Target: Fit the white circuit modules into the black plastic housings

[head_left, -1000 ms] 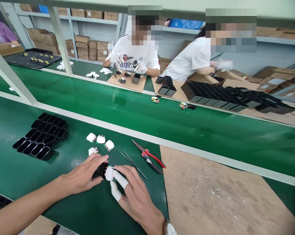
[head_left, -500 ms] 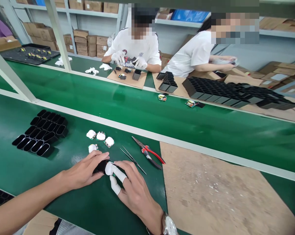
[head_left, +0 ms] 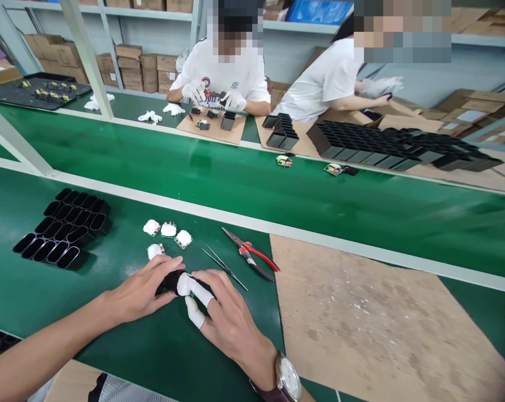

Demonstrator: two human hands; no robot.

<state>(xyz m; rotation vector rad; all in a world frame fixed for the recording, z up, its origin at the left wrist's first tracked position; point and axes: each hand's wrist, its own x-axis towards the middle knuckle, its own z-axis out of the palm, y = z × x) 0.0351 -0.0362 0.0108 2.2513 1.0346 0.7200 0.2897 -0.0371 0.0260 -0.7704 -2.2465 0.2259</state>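
My left hand [head_left: 141, 287] is closed around a black plastic case [head_left: 168, 282] lying on its side, its open end toward the right. My right hand [head_left: 229, 315], with white finger cots on thumb and forefinger, pinches a small circuit board [head_left: 184, 284] coated with white paste at the mouth of that case. Part of the board is hidden by the fingers and the case, so how deep it sits I cannot tell. Just beyond the hands lie several similar white-topped boards [head_left: 168, 229]. Tweezers [head_left: 225, 268] and red-handled long-nose pliers [head_left: 252, 254] rest to their right.
Rows of black cases [head_left: 63, 229] stand at the left. A stained cardboard sheet [head_left: 381, 318] covers the right side. Across the green belt [head_left: 219, 178], carrying two boards [head_left: 335, 168], two people in white shirts work near stacked black cases [head_left: 361, 145]. A metal post [head_left: 87, 61] rises at left.
The two boards on the green belt have shifted right against the background. My hands keep nearly the same hold on the case and board. The whole view has moved slightly.
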